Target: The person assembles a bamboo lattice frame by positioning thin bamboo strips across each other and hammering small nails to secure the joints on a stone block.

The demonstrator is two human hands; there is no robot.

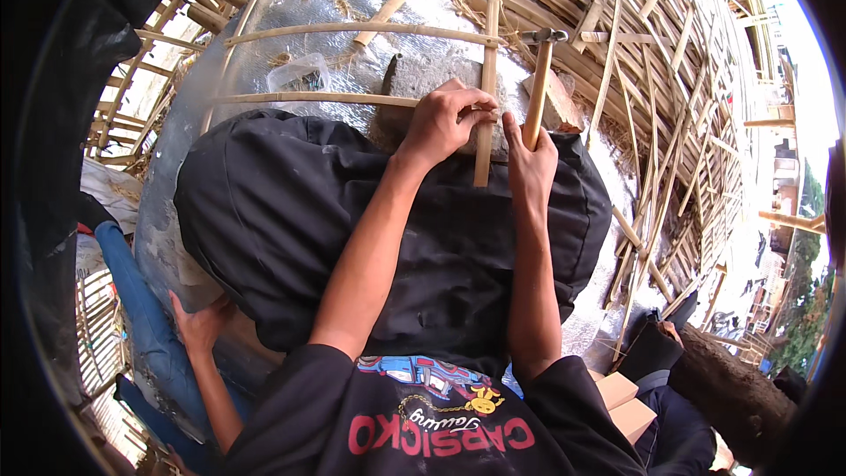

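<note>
The left hand (445,123) is curling closed around the upright bamboo strip (487,62), pinching it where it is crossing the lowest horizontal bamboo strip (317,98), while the right hand (531,159) is gripping the wooden handle of a small hammer (539,70) whose metal head is hanging just above and to the right of that crossing. Both hands are working over a black cushion-like bundle (458,238) that is lying on the silver rounded surface (203,115). Judging from how things lie, the lattice is only partly built: 3 horizontal strips are already curving across the silver surface and 1 upright is crossing them, but its lower end is sticking out loose over the black bundle, and wide stretches of silver are showing bare, so most of the fastening seems to be waiting. A grey stone-like lump (414,79) is sitting just under the left hand, and a clear plastic bag (298,72) is lying beside the strips to the left. Further out, a large stack of bamboo frames (670,79) is filling the upper right. At the lower right, 2 plain tan cardboard boxes (626,405) are resting edge to edge, with no label that can be made out. At the lower left, another person's hand (201,322) is pressing against the silver surface.
</note>
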